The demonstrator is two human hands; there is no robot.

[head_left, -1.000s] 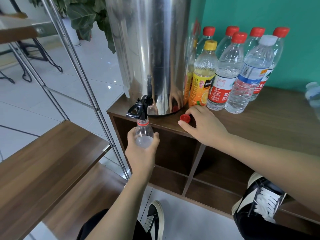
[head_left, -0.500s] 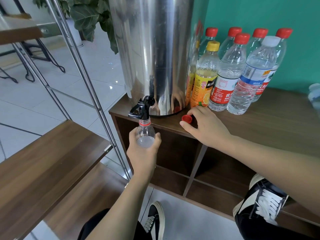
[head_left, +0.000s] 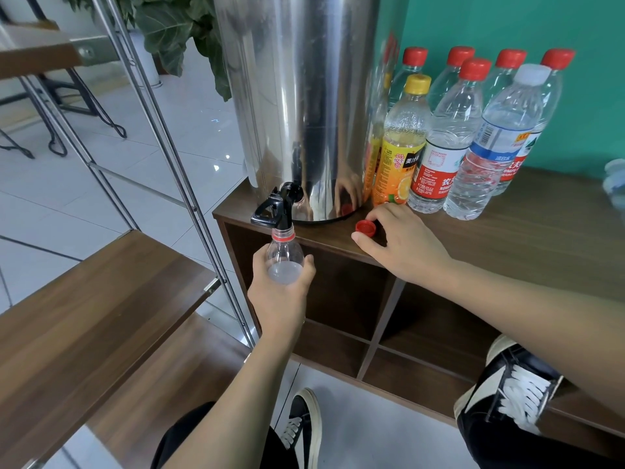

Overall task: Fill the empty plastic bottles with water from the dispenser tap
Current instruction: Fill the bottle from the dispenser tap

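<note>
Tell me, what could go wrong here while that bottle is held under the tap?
The bottle looks nearly full, with water up near its shoulder, so it may overflow onto the left hand and the floor. Its narrow mouth sits right under the tap; a small slip would send water past it. The loose red cap lies near the cabinet edge by the right hand, which could knock it off.

Head view, downward, close over hands

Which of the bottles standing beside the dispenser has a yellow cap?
The orange-labelled juice bottle, nearest the steel dispenser in the front row. Its cap is yellow; the other caps are red, apart from one white.
</note>
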